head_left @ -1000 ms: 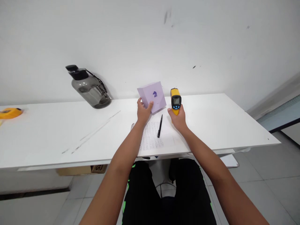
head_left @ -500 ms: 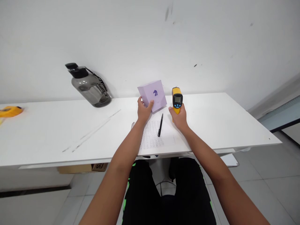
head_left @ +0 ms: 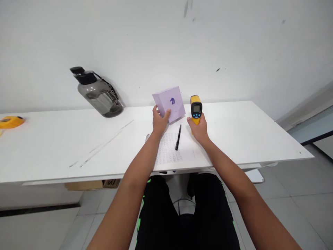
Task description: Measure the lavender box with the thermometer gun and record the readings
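My left hand (head_left: pixel 160 121) grips a light purple box (head_left: pixel 173 107), with the thumb on its front face and the fingers along its left side. A dark horse-head emblem is printed on that face, and the box is tilted. To the right, my right hand (head_left: pixel 199 127) is wrapped round the handle of a yellow and black infrared thermometer (head_left: pixel 196 108). Its small screen and blue buttons face me. Between my forearms a black pen (head_left: pixel 178 137) lies on a sheet of paper (head_left: pixel 168 152) covered in handwriting.
A grey see-through water bottle (head_left: pixel 97 93) with a black lid stands left near the wall. At the far left lies a yellow tool (head_left: pixel 11 122). The white table (head_left: pixel 109 149) ends in front of my lap, with a cardboard box (head_left: pixel 85 185) under it.
The view has tipped slightly, so the things on the table sit a little higher. Both hands keep their hold, and the box and thermometer have hardly moved.
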The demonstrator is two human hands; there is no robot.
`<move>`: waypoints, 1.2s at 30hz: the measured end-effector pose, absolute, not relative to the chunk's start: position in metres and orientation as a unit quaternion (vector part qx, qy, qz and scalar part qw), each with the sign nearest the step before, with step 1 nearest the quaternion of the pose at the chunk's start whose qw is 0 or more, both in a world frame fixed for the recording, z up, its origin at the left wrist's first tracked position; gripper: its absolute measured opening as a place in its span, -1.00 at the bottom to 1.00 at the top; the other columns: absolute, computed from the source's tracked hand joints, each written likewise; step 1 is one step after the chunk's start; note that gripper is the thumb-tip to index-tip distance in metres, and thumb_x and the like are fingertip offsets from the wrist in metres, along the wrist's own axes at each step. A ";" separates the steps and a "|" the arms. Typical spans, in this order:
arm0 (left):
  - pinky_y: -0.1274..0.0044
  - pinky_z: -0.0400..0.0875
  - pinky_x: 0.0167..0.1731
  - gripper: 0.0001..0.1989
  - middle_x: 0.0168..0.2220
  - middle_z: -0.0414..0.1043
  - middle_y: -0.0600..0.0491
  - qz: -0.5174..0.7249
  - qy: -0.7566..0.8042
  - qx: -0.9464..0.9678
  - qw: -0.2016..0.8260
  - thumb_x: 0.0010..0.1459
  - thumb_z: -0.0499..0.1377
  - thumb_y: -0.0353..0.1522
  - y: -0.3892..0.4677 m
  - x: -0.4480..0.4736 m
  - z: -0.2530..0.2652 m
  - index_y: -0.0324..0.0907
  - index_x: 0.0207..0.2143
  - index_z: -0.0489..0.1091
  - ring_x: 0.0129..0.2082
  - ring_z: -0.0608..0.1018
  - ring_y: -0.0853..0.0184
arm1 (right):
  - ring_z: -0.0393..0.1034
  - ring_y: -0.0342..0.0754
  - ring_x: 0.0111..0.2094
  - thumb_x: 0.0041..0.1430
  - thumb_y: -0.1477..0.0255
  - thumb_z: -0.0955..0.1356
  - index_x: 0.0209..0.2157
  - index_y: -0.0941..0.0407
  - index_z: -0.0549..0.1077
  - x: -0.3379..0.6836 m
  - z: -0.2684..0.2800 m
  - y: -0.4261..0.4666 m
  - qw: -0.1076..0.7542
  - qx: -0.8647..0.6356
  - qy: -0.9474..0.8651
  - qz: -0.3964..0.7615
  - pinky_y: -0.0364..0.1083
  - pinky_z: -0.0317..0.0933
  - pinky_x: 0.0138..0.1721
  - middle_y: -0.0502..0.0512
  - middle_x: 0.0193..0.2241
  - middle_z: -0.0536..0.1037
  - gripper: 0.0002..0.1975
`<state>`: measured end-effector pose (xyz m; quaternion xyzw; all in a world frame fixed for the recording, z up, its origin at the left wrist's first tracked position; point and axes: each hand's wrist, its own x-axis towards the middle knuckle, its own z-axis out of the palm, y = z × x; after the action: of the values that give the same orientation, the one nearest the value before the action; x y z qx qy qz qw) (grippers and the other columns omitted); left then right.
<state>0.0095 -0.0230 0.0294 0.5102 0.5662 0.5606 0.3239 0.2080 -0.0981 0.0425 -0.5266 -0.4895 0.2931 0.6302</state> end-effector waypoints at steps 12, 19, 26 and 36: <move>0.19 0.53 0.36 -0.08 0.42 0.51 -0.20 0.565 0.566 0.510 0.317 0.27 0.47 0.06 -0.020 0.010 0.027 0.06 0.53 0.22 0.37 0.62 -0.04 | 0.45 0.04 -0.21 0.11 0.06 0.55 -0.12 -0.05 0.42 0.210 0.040 -0.096 0.631 -0.523 -0.497 0.285 0.13 0.44 -0.06 -0.04 -0.29 0.53 -0.56; 0.17 0.54 0.36 -0.07 0.41 0.53 -0.20 0.569 0.561 0.512 0.317 0.26 0.48 0.06 -0.016 0.008 0.023 0.05 0.53 0.23 0.35 0.63 -0.05 | 0.46 0.06 -0.18 0.15 0.05 0.53 -0.05 -0.05 0.44 0.210 0.037 -0.094 0.627 -0.520 -0.512 0.271 0.14 0.47 -0.04 -0.02 -0.26 0.53 -0.55; 0.16 0.54 0.37 -0.06 0.39 0.55 -0.20 0.568 0.559 0.513 0.318 0.26 0.47 0.06 -0.016 0.009 0.022 0.04 0.54 0.21 0.36 0.62 -0.04 | 0.48 0.08 -0.17 0.17 0.06 0.53 -0.01 -0.05 0.45 0.211 0.039 -0.096 0.617 -0.522 -0.517 0.282 0.16 0.47 -0.03 0.00 -0.24 0.55 -0.55; 0.18 0.57 0.33 -0.04 0.35 0.55 -0.18 0.570 0.560 0.509 0.320 0.26 0.48 0.08 -0.014 0.009 0.021 0.07 0.56 0.21 0.33 0.63 -0.04 | 0.49 0.08 -0.17 0.18 0.05 0.55 0.03 -0.06 0.47 0.213 0.035 -0.094 0.614 -0.515 -0.531 0.275 0.16 0.47 -0.03 0.01 -0.22 0.57 -0.52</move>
<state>0.0087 -0.0145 0.0206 0.5091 0.5596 0.5703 0.3201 0.2132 -0.0940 0.0355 -0.5149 -0.5310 0.2753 0.6142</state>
